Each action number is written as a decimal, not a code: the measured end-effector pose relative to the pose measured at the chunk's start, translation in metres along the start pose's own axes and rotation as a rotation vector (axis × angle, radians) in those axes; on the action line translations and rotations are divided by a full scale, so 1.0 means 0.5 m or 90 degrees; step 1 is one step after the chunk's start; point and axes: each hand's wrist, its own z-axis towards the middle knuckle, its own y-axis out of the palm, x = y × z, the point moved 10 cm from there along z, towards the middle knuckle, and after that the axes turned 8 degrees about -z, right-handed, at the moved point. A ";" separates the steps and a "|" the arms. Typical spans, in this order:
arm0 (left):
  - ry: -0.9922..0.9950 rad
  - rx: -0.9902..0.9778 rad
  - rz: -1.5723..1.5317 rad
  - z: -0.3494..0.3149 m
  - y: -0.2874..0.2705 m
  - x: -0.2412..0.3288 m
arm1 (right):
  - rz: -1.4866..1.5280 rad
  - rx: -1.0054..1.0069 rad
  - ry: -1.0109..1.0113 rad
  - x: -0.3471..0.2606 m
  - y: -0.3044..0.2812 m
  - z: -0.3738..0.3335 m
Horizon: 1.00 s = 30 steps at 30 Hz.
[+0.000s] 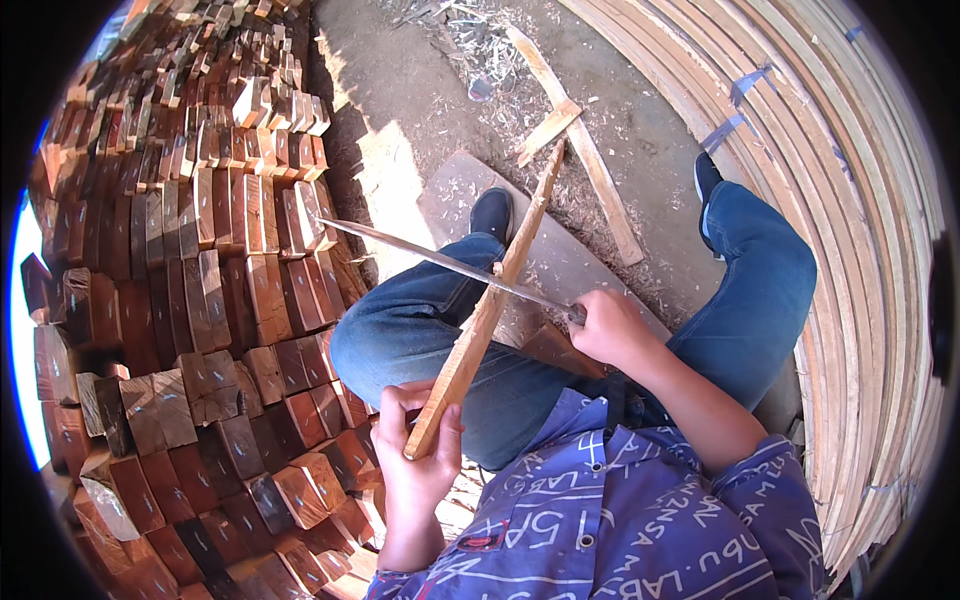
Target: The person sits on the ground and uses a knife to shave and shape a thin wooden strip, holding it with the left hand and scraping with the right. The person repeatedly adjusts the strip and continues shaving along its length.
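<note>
My left hand (415, 475) is closed around the near end of a long, rough piece of wood (470, 350). The piece slants up and away to the right and narrows to a point at its far end. In my right hand (610, 328) is the dark handle of a long knife (430, 256). Its thin blade reaches left across the wood and appears to touch it near the middle, where small curls of shaving stand up. The blade's tip ends beyond my left knee, near the stacked wood.
Cut reddish-brown wood blocks (230, 290) are stacked high on my left. Long pale strips (800, 150) lie bundled on the right. Between my feet is a flat board (455, 185) with shavings; split wood pieces (605, 190) lie beyond it. My bent legs (400, 330) frame the space.
</note>
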 end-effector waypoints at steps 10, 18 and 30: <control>0.002 -0.020 0.016 0.012 0.005 0.016 | 0.013 0.066 -0.030 -0.026 -0.023 -0.007; -0.055 0.062 -0.019 0.011 -0.038 -0.028 | 0.040 0.077 0.225 0.220 -0.016 0.051; -0.031 0.015 0.019 0.035 -0.043 -0.012 | 0.205 0.089 -0.025 -0.032 -0.043 0.023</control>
